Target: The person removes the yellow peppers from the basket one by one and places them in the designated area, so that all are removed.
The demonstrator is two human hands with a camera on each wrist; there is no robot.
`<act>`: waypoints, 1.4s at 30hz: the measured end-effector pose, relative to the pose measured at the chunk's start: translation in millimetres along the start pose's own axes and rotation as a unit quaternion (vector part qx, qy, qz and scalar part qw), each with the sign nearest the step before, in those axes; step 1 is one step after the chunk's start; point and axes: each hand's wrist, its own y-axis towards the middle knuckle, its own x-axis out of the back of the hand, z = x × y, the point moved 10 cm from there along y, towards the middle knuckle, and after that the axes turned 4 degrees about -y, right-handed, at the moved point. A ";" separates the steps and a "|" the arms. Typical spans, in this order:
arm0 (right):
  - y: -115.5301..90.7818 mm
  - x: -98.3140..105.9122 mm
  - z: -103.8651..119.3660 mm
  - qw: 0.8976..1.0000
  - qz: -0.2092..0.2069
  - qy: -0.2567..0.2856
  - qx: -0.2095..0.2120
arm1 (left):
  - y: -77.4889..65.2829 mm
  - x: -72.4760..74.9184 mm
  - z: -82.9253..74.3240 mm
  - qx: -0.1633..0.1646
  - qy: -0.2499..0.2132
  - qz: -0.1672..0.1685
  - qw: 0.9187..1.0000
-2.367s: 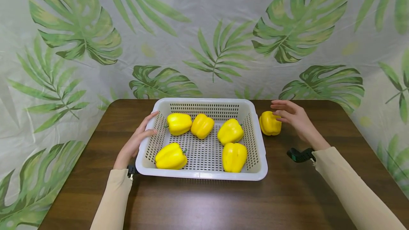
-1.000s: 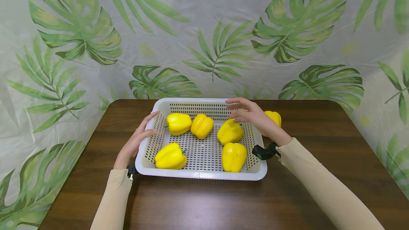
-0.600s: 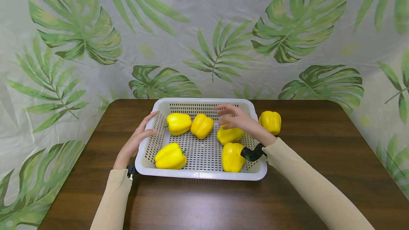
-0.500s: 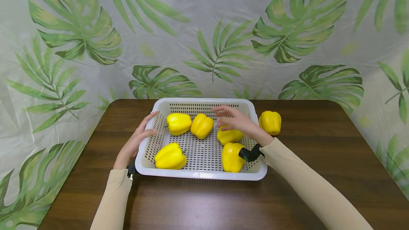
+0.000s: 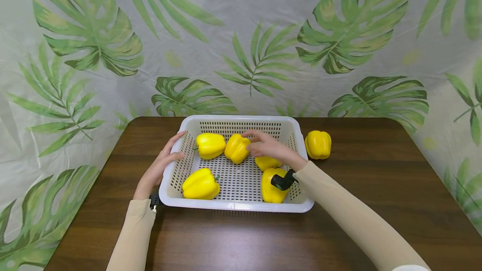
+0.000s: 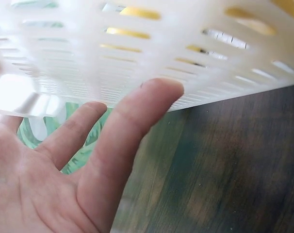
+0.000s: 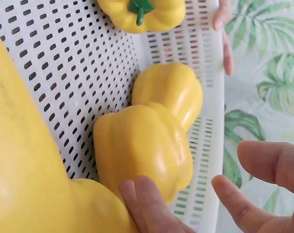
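In the basket [image 5: 235, 207], the middle pepper [image 5: 236, 149] sits between the back-left pepper [image 5: 211, 145] and a half-hidden pepper [image 5: 266, 163], by the spread-fingered right hand [image 5: 268, 146]. The left hand [image 5: 161, 163], fingers straight, touches the basket.

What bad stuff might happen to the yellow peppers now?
The right hand might knock the back middle pepper into the back left pepper close beside it. The middle one looks smooth and might slip if lifted. If the left hand pushes the basket sideways, the pepper outside might get bumped.
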 end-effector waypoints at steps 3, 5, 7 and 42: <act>2.9 -1.8 -2.4 1.000 -0.010 -0.015 -0.013 | 0.1 0.0 -0.4 -0.001 -0.001 0.000 1.000; 4.8 -2.8 -2.2 0.999 -0.016 -0.029 -0.015 | 0.1 -0.1 -0.5 -0.002 -0.003 0.000 1.000; 6.9 -3.6 -1.5 0.999 -0.023 -0.044 -0.015 | 0.0 -0.2 -0.7 -0.003 -0.003 0.000 1.000; 35.4 -6.0 -4.6 0.980 -0.058 -0.191 -0.012 | 0.3 0.3 0.0 -0.003 -0.007 0.003 1.000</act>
